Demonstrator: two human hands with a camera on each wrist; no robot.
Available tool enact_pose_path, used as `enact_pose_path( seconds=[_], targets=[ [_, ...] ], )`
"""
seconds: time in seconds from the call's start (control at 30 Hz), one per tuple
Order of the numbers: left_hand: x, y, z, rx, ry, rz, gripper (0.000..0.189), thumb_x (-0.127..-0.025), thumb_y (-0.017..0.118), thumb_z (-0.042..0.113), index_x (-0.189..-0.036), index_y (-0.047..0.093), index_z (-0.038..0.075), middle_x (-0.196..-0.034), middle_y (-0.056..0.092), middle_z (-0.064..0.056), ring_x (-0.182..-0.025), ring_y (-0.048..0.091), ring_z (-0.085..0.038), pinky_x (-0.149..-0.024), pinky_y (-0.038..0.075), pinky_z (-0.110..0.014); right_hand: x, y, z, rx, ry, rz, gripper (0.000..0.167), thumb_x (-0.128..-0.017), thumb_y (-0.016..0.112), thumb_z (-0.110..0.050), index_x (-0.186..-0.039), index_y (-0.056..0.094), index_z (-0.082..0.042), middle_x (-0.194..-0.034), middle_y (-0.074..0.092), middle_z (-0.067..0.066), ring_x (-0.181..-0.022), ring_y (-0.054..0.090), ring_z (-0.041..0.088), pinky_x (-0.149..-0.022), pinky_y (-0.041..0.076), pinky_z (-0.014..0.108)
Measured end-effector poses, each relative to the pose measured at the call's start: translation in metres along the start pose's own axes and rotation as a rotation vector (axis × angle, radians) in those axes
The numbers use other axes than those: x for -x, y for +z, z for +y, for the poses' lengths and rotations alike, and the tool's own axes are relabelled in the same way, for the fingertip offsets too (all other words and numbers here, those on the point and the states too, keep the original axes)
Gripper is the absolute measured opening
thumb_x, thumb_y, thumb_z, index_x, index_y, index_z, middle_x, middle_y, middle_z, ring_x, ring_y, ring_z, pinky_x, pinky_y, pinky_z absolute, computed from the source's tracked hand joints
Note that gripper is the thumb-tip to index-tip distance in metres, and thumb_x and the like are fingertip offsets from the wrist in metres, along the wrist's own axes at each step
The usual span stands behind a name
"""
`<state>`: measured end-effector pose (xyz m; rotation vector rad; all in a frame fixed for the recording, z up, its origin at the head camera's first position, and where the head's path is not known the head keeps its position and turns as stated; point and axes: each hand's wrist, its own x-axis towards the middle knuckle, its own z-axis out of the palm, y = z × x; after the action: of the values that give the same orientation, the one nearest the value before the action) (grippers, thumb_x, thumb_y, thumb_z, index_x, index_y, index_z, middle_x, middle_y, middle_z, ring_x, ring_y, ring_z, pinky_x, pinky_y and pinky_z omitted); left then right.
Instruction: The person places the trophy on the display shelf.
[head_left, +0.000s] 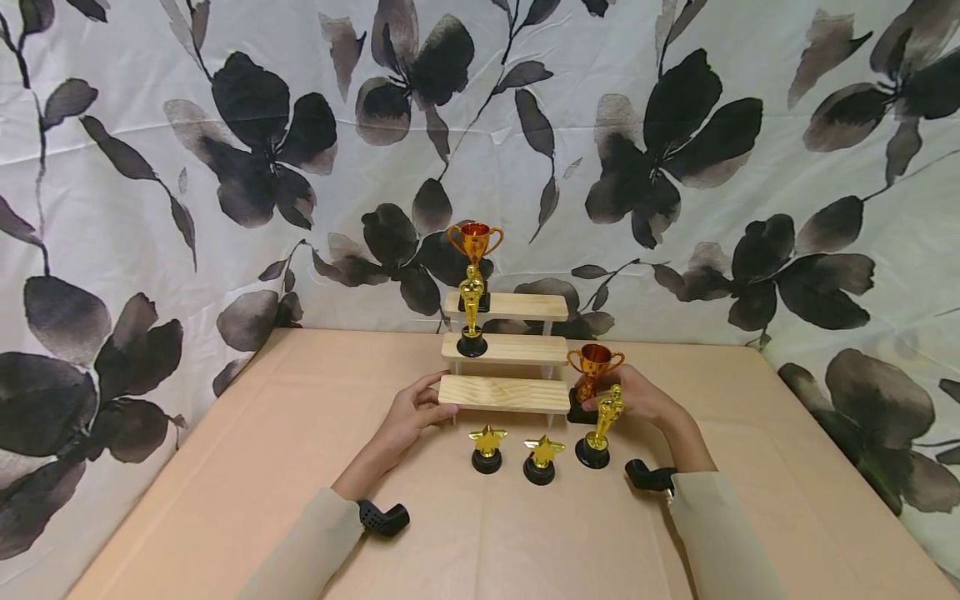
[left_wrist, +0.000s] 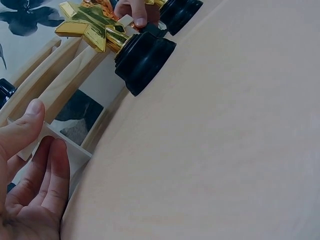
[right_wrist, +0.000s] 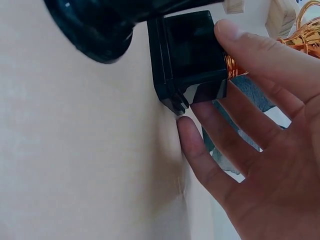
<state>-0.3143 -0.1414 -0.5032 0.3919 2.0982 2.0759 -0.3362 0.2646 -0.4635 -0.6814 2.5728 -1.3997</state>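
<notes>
A wooden three-tier display stand [head_left: 504,394] stands near the back of the table. My left hand [head_left: 405,418] pinches the pale side panel [left_wrist: 75,147] at its left end, thumb on one side and fingers curled on the other. To the stand's right, my right hand [head_left: 639,395] holds an orange trophy cup [head_left: 596,362], its thumb on the square black base [right_wrist: 192,50] and fingers behind. Whether that base touches the table is unclear. Another orange trophy cup [head_left: 476,240] stands on the top tier, partly hidden by a gold figure trophy [head_left: 472,298] on the middle tier.
Two gold star trophies [head_left: 487,443] [head_left: 542,457] stand before the stand. Right of them is another gold figure trophy [head_left: 602,421], close in front of my right hand. A flowered cloth [head_left: 525,150] hangs behind the tan table [head_left: 487,550].
</notes>
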Motion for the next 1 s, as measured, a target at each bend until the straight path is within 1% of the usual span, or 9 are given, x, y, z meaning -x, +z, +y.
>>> enact_pose_path(
  seconds=[0.13,0.23,0.37,0.47,0.67,0.83,1.0],
  targets=[
    [-0.0002,0.0,0.0,-0.002,-0.002,0.0,0.074,-0.092,0.077,0.008,-0.157,0.041,0.008,-0.102,0.07,-0.005,-0.086,0.069,-0.011,-0.077,0.061,-0.026,-0.0013,0.0003,0.0013,0.008,0.009,0.011,0.036,-0.086,0.082,-0.011,-0.117,0.071,0.005,-0.112,0.075,0.019,-0.1,0.069,0.022,-0.096,0.053,0.036],
    [0.0004,0.0,0.0009,-0.001,-0.001,0.001,0.074,-0.092,0.077,0.007,-0.157,0.041,0.007,-0.102,0.07,-0.004,-0.086,0.069,-0.012,-0.077,0.061,-0.027,-0.0022,0.0001,0.0031,0.013,0.012,0.019,0.036,-0.085,0.083,-0.012,-0.115,0.073,0.004,-0.111,0.076,0.018,-0.099,0.068,0.02,-0.095,0.053,0.031],
    [0.0016,-0.0003,0.0019,0.0,0.002,0.001,0.074,-0.092,0.077,0.006,-0.157,0.041,0.007,-0.101,0.069,-0.003,-0.086,0.069,-0.011,-0.076,0.061,-0.026,-0.0029,-0.0003,0.0049,0.008,-0.014,0.018,0.033,-0.085,0.083,-0.009,-0.114,0.073,0.005,-0.109,0.076,0.019,-0.097,0.069,0.019,-0.091,0.054,0.026],
    [0.0017,-0.0005,0.0021,-0.003,0.002,0.002,0.074,-0.092,0.077,0.006,-0.157,0.041,0.007,-0.102,0.069,-0.003,-0.086,0.069,-0.011,-0.076,0.061,-0.025,-0.0034,-0.0007,0.0049,0.012,-0.023,0.015,0.032,-0.086,0.083,-0.008,-0.113,0.073,0.005,-0.108,0.076,0.019,-0.096,0.07,0.02,-0.09,0.054,0.026],
    [0.0009,-0.0007,0.0013,-0.006,0.005,0.002,0.074,-0.092,0.077,0.007,-0.157,0.041,0.007,-0.104,0.069,-0.005,-0.086,0.069,-0.011,-0.076,0.06,-0.025,-0.0034,-0.0019,0.003,0.029,-0.003,0.011,0.031,-0.087,0.081,-0.009,-0.114,0.074,0.005,-0.108,0.077,0.019,-0.096,0.07,0.022,-0.089,0.054,0.026],
    [-0.0002,-0.0003,0.0004,-0.012,0.008,-0.002,0.074,-0.092,0.077,0.008,-0.157,0.041,0.007,-0.102,0.07,-0.004,-0.086,0.069,-0.011,-0.075,0.061,-0.025,-0.002,-0.0034,0.0014,0.054,0.014,0.019,0.03,-0.088,0.081,-0.01,-0.112,0.074,0.004,-0.106,0.077,0.018,-0.093,0.068,0.019,-0.087,0.054,0.026],
    [-0.0015,-0.0015,-0.0007,-0.005,0.016,-0.006,0.074,-0.092,0.077,0.008,-0.157,0.041,0.006,-0.099,0.07,-0.002,-0.085,0.069,-0.01,-0.074,0.06,-0.025,-0.0011,-0.0053,-0.0009,0.068,0.015,0.018,0.029,-0.088,0.08,-0.012,-0.112,0.075,0.003,-0.106,0.077,0.017,-0.093,0.068,0.02,-0.087,0.054,0.027]
  ],
)
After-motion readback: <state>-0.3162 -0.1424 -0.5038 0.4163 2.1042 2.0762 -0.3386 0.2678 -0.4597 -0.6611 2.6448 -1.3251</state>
